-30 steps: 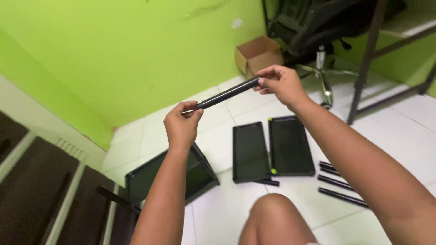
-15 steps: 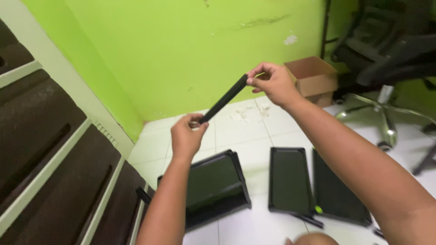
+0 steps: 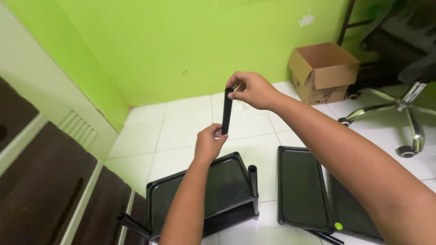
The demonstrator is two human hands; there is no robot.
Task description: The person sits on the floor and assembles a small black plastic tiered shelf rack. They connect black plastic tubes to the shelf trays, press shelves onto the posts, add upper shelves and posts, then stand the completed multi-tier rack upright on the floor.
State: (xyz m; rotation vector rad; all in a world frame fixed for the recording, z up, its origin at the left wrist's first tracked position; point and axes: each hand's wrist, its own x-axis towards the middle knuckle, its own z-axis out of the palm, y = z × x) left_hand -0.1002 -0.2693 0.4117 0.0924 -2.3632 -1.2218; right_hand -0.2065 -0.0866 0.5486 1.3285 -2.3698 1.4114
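View from my head, looking down at the white tiled floor. I hold a short black tube [image 3: 226,111] nearly upright between both hands. My right hand [image 3: 252,90] pinches its top end with thumb and fingertips closed on it; my left hand [image 3: 209,143] grips its bottom end, fingers curled round it.

Directly below, on the floor near the green wall's left corner, lies a partly built black shelf unit [image 3: 204,195] with a short post [image 3: 252,180] standing at one tray corner and another post [image 3: 131,224] jutting out at its lower left. Two loose black trays [image 3: 302,186] lie flat to the right, toward the cardboard box [image 3: 323,70] and the office chair base [image 3: 399,120].

Risk, as I judge it: both grips sit at the very ends of a smooth tube, so a slip at either hand would let it swing or drop onto the tray below. A tilted tube could also miss or jam against the standing post.
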